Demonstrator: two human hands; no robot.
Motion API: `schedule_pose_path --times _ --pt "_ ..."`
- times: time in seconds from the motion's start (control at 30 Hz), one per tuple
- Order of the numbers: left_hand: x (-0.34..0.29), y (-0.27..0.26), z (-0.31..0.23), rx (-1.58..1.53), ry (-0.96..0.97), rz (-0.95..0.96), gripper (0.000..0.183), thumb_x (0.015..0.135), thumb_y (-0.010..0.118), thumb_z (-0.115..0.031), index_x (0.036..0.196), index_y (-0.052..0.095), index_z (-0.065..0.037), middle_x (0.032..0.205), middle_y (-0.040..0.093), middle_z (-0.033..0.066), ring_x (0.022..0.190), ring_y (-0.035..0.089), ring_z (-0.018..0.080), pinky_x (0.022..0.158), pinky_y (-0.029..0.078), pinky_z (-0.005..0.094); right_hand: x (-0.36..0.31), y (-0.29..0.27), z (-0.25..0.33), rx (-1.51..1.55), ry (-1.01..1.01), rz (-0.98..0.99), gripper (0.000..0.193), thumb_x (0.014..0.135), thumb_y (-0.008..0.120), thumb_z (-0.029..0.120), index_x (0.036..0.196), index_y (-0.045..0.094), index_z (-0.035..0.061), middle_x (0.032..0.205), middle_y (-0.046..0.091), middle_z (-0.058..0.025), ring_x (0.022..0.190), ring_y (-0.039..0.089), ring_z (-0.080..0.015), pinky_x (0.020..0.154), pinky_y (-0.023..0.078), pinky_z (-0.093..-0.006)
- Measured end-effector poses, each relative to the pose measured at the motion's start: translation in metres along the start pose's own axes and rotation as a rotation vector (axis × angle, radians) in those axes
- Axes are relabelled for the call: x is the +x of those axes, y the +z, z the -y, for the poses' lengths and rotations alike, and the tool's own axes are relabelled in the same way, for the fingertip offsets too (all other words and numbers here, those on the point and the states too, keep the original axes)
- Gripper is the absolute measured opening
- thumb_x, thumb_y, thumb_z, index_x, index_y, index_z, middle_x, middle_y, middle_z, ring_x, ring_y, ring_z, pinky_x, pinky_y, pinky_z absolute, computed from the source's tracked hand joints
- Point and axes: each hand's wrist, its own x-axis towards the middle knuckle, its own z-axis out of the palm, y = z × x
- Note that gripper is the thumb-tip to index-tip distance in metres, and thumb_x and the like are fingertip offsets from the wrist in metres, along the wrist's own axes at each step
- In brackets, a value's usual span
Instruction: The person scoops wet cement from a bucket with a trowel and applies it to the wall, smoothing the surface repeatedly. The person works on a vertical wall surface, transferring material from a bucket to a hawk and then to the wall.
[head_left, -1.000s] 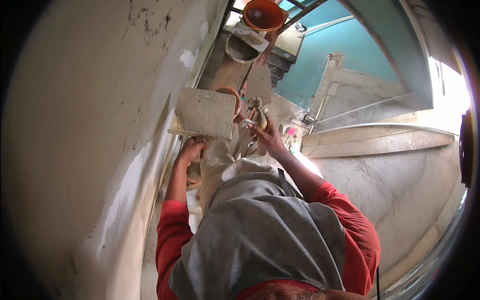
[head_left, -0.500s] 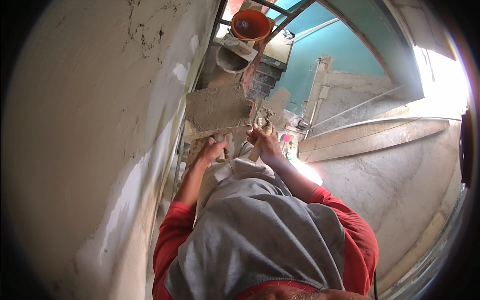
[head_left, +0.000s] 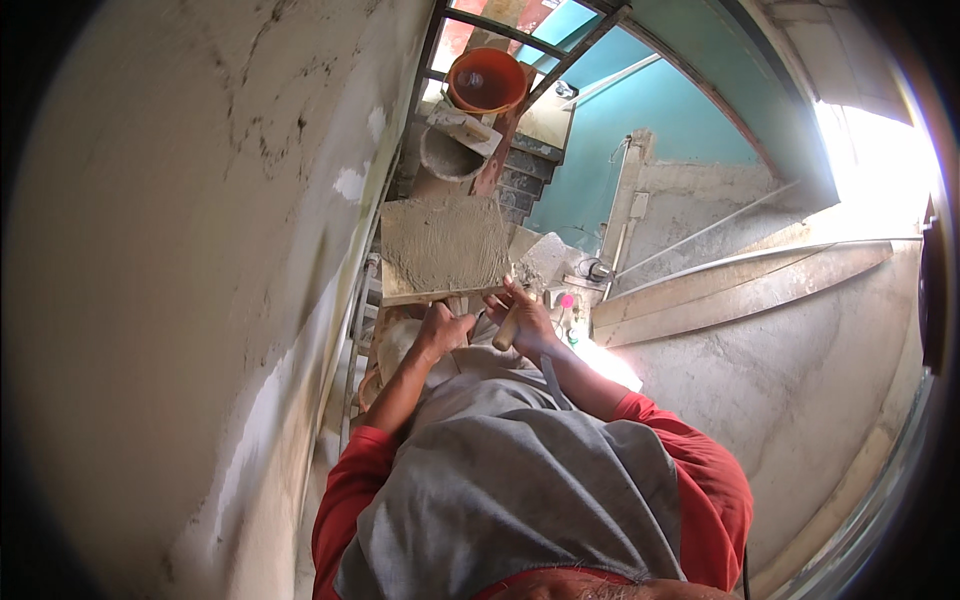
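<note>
My left hand is closed beneath the near edge of a plasterer's hawk, gripping its handle, now mostly hidden. A wide layer of wet grey mortar with ridged marks covers the board. At the board's near right corner, my right hand is wrapped round the wooden handle of a trowel. The trowel's blade is hard to make out beyond my fingers.
Beyond the hawk are a mortar-stained bucket with a float across its rim, and an orange bucket. A plastered wall rises close on my left. Stairs descend ahead; a curved plank lies right.
The hawk appears lower and nearer to me in view, its mortar surface more evenly spread. My right hand with the trowel has come down to the board's near right corner.
</note>
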Motion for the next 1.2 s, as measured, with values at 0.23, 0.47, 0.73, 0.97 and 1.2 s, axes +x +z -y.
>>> schedule_pose_path --times 0.23,0.47,0.73,0.97,1.2 --pt "0.043 0.007 -0.047 -0.189 0.085 0.020 0.051 0.083 0.077 -0.029 0.114 0.061 0.007 0.096 0.071 0.0207 0.088 0.074 0.0274 0.075 0.056 0.0388 0.066 0.005 0.075 -0.041 -0.121 -0.019 0.028 0.097 0.066 0.019 0.111 0.056 -0.0023 0.090 0.066 -0.0132 0.080 0.068 -0.0237 0.074 0.058 -0.0358" --pt "0.046 0.006 0.062 0.409 0.033 -0.284 0.049 0.086 0.077 -0.029 0.120 0.058 0.000 0.111 0.063 0.0201 0.104 0.062 0.0357 0.088 0.053 0.0447 0.285 0.026 0.203 -0.180 -0.509 -0.272 0.019 0.089 0.066 0.012 0.095 0.057 -0.0038 0.082 0.067 -0.0166 0.067 0.069 -0.0275 0.063 0.059 -0.0392" --pt "-0.012 -0.007 0.168 0.340 -0.387 -0.500 0.041 0.085 0.077 -0.023 0.117 0.058 -0.003 0.108 0.060 0.0172 0.098 0.063 0.0334 0.083 0.054 0.0444 0.556 0.068 0.310 -0.191 -0.595 -0.298 0.030 0.088 0.069 0.017 0.106 0.061 -0.0055 0.090 0.069 -0.0174 0.076 0.071 -0.0277 0.063 0.059 -0.0426" --pt "0.047 -0.002 0.218 0.367 -0.296 -0.549 0.045 0.090 0.076 -0.023 0.124 0.057 -0.001 0.114 0.064 0.0172 0.102 0.066 0.0311 0.092 0.052 0.0411 0.699 0.056 0.355 -0.400 -0.594 0.009 0.032 0.096 0.063 0.024 0.123 0.059 0.0062 0.108 0.061 -0.0092 0.090 0.062 -0.0200 0.075 0.056 -0.0363" --pt "0.150 0.016 0.294 -0.447 -0.792 -0.584 0.052 0.088 0.077 -0.027 0.124 0.054 0.003 0.110 0.065 0.0132 0.081 0.065 0.0227 0.075 0.054 0.0387 0.737 0.035 0.424 -2.428 -1.000 -0.273 0.043 0.088 0.070 0.055 0.123 0.071 0.0301 0.117 0.072 -0.0064 0.101 0.068 -0.0233 0.091 0.052 -0.0364"
